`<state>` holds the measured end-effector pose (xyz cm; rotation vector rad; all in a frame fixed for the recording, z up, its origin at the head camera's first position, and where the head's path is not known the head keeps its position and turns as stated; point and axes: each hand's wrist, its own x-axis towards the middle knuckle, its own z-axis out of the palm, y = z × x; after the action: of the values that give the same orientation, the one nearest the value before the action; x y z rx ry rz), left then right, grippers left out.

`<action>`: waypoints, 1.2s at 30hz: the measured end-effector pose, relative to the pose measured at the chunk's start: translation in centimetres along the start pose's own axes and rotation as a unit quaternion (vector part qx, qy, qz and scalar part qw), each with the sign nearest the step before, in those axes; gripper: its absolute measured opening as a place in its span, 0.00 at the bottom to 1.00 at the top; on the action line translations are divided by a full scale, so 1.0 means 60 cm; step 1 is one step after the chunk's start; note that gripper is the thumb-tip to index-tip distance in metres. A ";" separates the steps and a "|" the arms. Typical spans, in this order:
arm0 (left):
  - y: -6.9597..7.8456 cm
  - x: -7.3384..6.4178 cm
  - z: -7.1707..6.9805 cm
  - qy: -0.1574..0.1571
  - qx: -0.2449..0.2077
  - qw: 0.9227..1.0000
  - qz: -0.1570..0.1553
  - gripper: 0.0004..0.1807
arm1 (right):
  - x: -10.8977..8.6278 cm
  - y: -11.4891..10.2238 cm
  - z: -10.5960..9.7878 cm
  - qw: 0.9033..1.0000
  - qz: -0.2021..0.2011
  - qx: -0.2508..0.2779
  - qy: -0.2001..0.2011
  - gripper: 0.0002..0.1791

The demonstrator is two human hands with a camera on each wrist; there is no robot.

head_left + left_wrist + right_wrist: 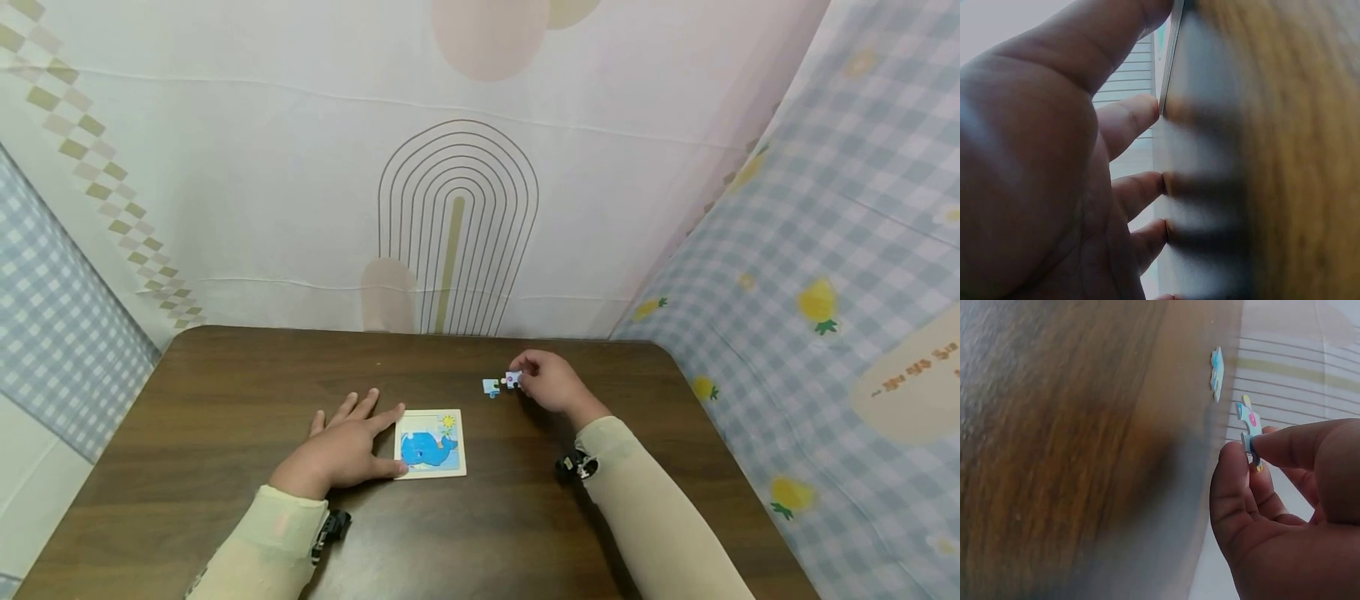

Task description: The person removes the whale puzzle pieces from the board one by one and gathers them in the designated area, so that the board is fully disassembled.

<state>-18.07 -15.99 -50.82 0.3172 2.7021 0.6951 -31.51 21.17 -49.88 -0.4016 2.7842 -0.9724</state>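
A square puzzle board [429, 474] with a blue whale and a yellow sun lies on the table. My left hand [341, 450] is spread beside it, thumb and index fingertip resting on its left edge. In the left wrist view the other fingertips [1140, 190] touch the tabletop. Farther back, my right hand [551, 382] pinches a jigsaw piece [1249, 422] with a pink mark between thumb and fingers. A second jigsaw piece [491, 387], pale with blue, lies on the table just left of it.
The brown wooden table [480, 542] has its far edge against a pale patterned cloth [300, 183]. Checked blue cloth [787, 317] hangs along the right side. A small black device is strapped at each wrist.
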 end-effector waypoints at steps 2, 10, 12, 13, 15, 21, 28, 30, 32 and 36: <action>0.000 0.001 0.001 0.001 0.000 1.000 0.000 0.56 | 0.001 0.005 -0.001 1.000 0.005 -0.006 0.004 0.12; 0.002 0.002 0.000 0.003 0.002 1.000 0.000 0.56 | 0.005 0.021 -0.007 0.999 0.025 -0.023 0.005 0.12; 0.002 0.001 0.000 0.003 0.002 1.000 0.000 0.56 | 0.005 0.022 -0.008 0.999 0.025 -0.031 0.004 0.12; 0.002 0.001 0.000 0.003 0.003 1.000 0.000 0.56 | 0.006 0.023 -0.008 0.999 0.025 -0.037 0.004 0.12; 0.002 0.001 -0.001 0.005 0.004 1.000 -0.001 0.56 | 0.006 0.023 -0.008 0.998 0.022 -0.053 0.006 0.12; 0.002 0.000 -0.001 0.004 0.002 1.000 -0.002 0.56 | 0.010 0.024 -0.005 0.996 0.025 -0.086 0.005 0.11; 0.002 0.000 -0.001 0.001 -0.003 1.000 -0.002 0.56 | 0.011 0.026 -0.002 0.995 0.039 -0.095 -0.005 0.11; 0.002 0.000 0.000 0.001 -0.003 1.000 -0.002 0.56 | 0.011 0.026 -0.002 0.995 0.038 -0.097 -0.004 0.11; 0.002 0.000 0.000 0.000 -0.002 1.000 -0.003 0.56 | 0.012 0.026 -0.001 0.994 0.037 -0.101 -0.004 0.11; 0.001 0.001 0.001 0.001 -0.002 1.000 -0.003 0.56 | 0.013 0.026 0.001 0.994 0.035 -0.107 -0.003 0.11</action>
<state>-18.07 -15.90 -50.84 0.3076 2.7025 0.6987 -32.57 22.08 -50.95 -0.3327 2.8852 -0.6581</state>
